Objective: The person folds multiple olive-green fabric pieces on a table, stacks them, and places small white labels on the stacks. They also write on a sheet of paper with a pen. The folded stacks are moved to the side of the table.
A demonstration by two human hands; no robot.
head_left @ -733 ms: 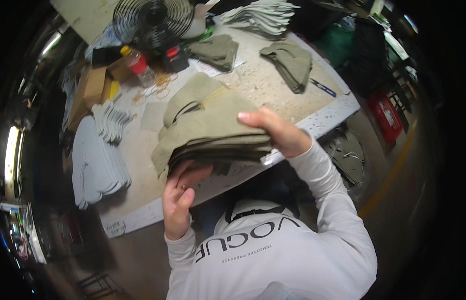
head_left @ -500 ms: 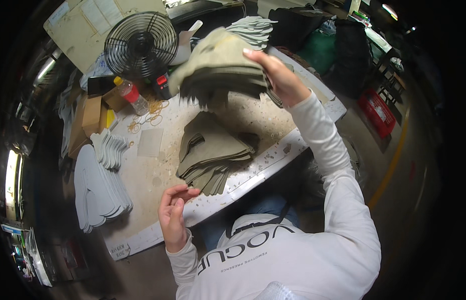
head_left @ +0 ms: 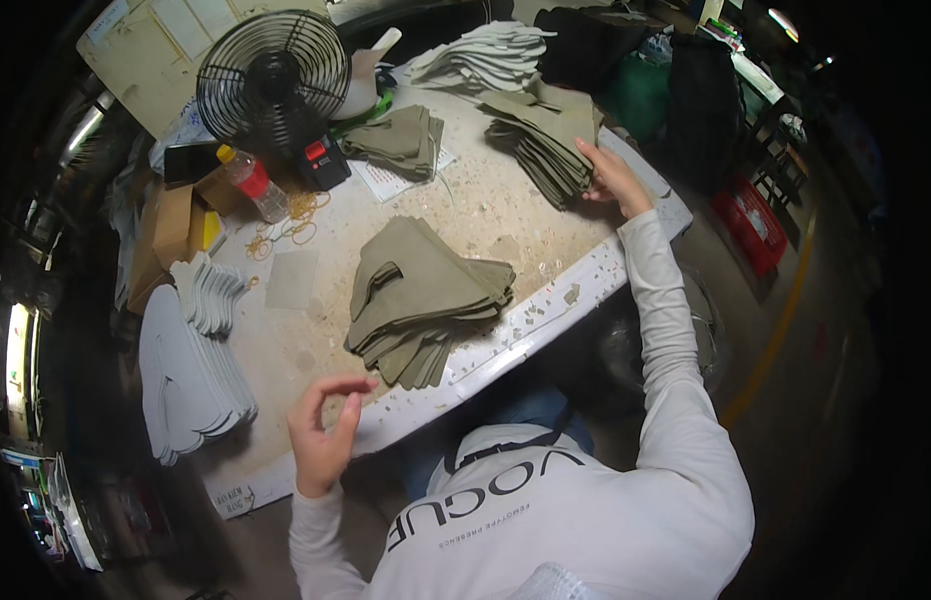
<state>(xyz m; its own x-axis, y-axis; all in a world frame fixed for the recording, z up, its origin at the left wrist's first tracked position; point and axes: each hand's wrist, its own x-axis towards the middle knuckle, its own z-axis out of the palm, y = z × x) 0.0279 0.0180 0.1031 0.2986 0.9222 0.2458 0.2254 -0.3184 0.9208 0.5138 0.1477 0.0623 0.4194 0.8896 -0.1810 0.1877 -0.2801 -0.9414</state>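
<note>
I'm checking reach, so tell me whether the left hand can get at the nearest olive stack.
Probably yes: the left hand looks empty, close to the near edge of the olive stack, and nothing shows between them.

Matt cloth-like olive pieces (head_left: 415,275), glossy plastic bottle (head_left: 253,182), matt cardboard box (head_left: 173,228), wrinkled cloth sleeve (head_left: 663,305)

Apparent gap behind central olive stack (head_left: 417,285)

A black fan (head_left: 275,80) stands near a yellow-capped bottle (head_left: 253,182), cardboard box (head_left: 172,228) and loose rubber bands (head_left: 303,229)
</note>
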